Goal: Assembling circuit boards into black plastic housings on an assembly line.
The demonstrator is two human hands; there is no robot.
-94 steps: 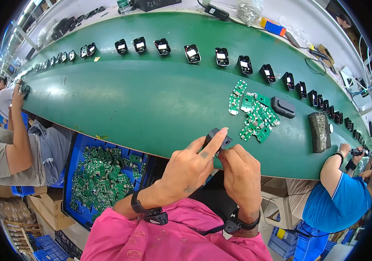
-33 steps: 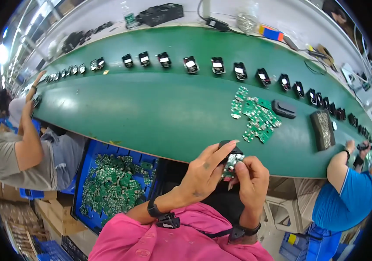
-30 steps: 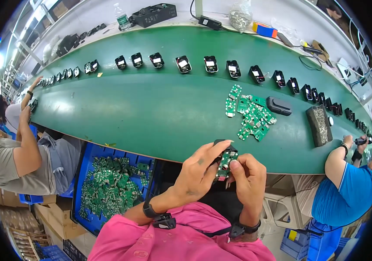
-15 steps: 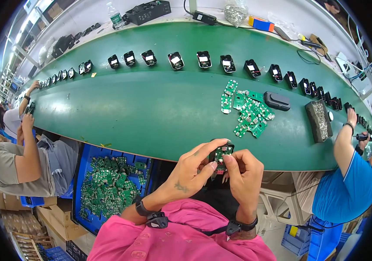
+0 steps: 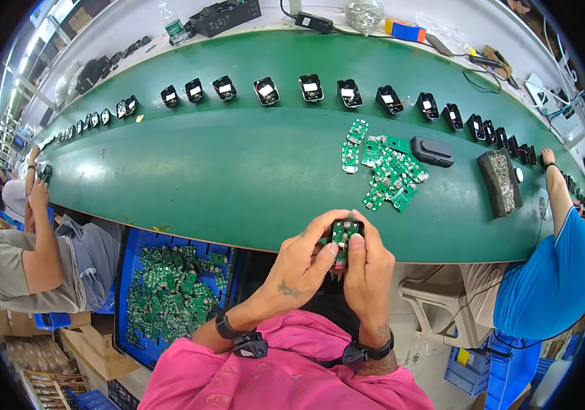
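Note:
Between my two hands, at the table's front edge, is a small black housing with a green circuit board (image 5: 339,236) in its face. My left hand (image 5: 301,265) grips it from the left, thumb on the board's lower left. From the other side my right hand (image 5: 369,266) wraps round it, its thumb pressing on the board's right part. Fingers hide the housing's sides and back. Something reddish shows at its lower end. Beyond my hands lies a loose pile of green circuit boards (image 5: 393,174), with a dark grey oblong case (image 5: 432,151) beside it.
A curved row of black housings (image 5: 311,87) runs across the green table (image 5: 237,157). A dark box of small metal parts (image 5: 504,181) stands to the right. At my lower left is a blue bin (image 5: 125,273) full of circuit boards. Co-workers sit on both sides, near a stool (image 5: 436,307).
My right hand has moved inward and now wraps the housing's right side; its thumb has shifted up the board. The housing stands more upright. The whole view has shifted slightly.

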